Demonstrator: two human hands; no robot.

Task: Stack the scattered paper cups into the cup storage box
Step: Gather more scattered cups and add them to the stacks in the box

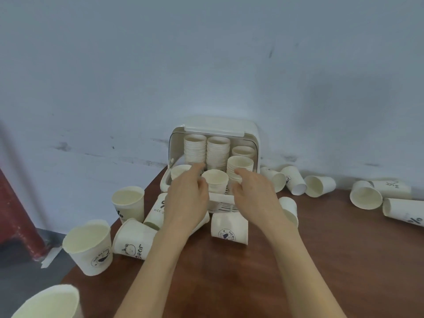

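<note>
Paper, thin and cream-white, is what we are dealing with here, and it sits in ribbed stacks inside the cup storage box against the wall. We have both hands right at the box's open front. Our left hand and our right hand flank the short front stack just inside the opening, fingers curled on either side of it; we cannot tell whether they are actually pressing the cups or only cupped close around them. Behind that stack, taller stacks fill the back of the box.

Loose cups lie all round the box: an upright cup to its left, a tipped one just in front, and several on their sides to its right.

We judge these cups light and easily crushed, so we would hold them low on the wall, gently, and not squeeze the rim.
</note>
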